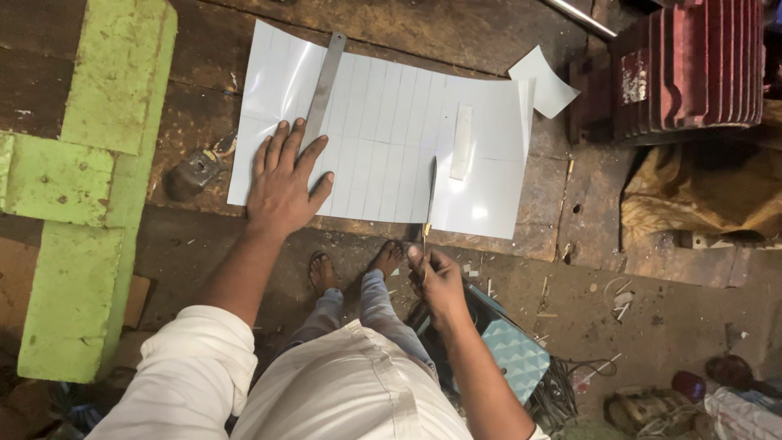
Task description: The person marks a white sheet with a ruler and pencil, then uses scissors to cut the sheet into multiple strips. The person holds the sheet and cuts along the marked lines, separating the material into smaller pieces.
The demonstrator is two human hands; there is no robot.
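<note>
A large white sheet (383, 138) marked with ruled lines lies on a dark wooden bench (195, 122). My left hand (283, 178) presses flat on the sheet's near left part, fingers spread, beside a steel ruler (324, 85) that lies slanted across the sheet. My right hand (436, 281) is closed on the handle of a knife (429, 191) whose blade rests on the sheet along one of the lines. A narrow white strip (462, 140) lies loose on the sheet, to the right of the blade.
A green painted wooden frame (90, 179) stands at the left. A red ribbed motor (692, 65) sits at the far right with a brown cloth (700, 195) below it. A cut white piece (544, 81) lies beside the sheet. A small metal tool (195, 169) rests left of the sheet.
</note>
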